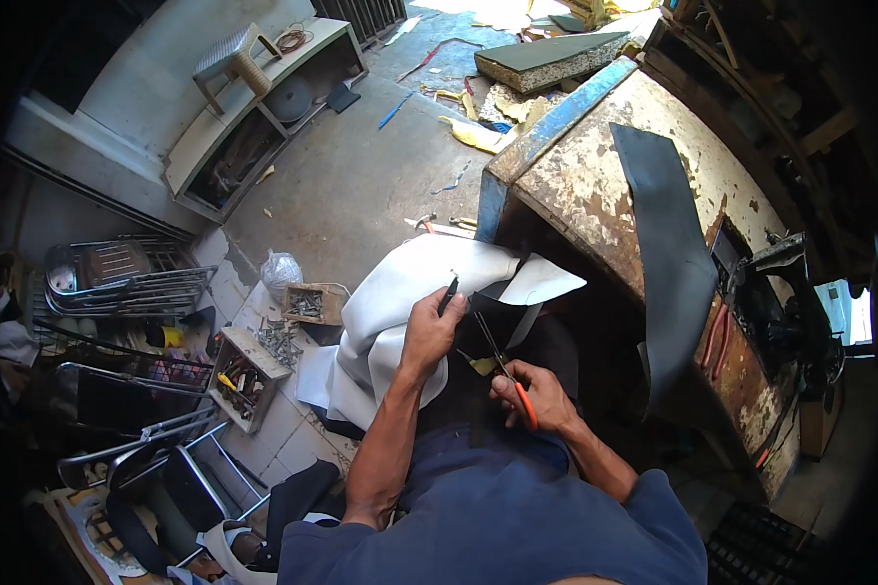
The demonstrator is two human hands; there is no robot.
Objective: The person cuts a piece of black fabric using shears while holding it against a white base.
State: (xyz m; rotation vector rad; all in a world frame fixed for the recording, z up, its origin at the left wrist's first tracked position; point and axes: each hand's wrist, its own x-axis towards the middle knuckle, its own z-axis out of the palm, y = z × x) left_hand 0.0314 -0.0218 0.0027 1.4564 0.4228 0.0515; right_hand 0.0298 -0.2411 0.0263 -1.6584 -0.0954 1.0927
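My right hand point(538, 394) grips a pair of scissors point(524, 402) with orange handles; the blades point up and away from me, slightly apart. In my closed left hand point(429, 334), a small dark narrow piece sticks up past the thumb; its kind cannot be made out. Beside and beneath the left hand, a large white sheet point(385, 292), pale and leather-like, drapes in folds over my lap. One white corner point(541, 281) of the material reaches out to the right, above dark material on my lap. A small yellowish scrap point(482, 366) lies near the scissors.
At right stands a worn workbench point(580, 185) bearing a long black sheet point(665, 244), red-handled pliers point(718, 341) and a dark machine point(800, 312). Left are wooden boxes of tools point(268, 366) and metal pieces point(319, 302), plus stacked metal chairs point(132, 278). A foam block point(546, 63) lies beyond.
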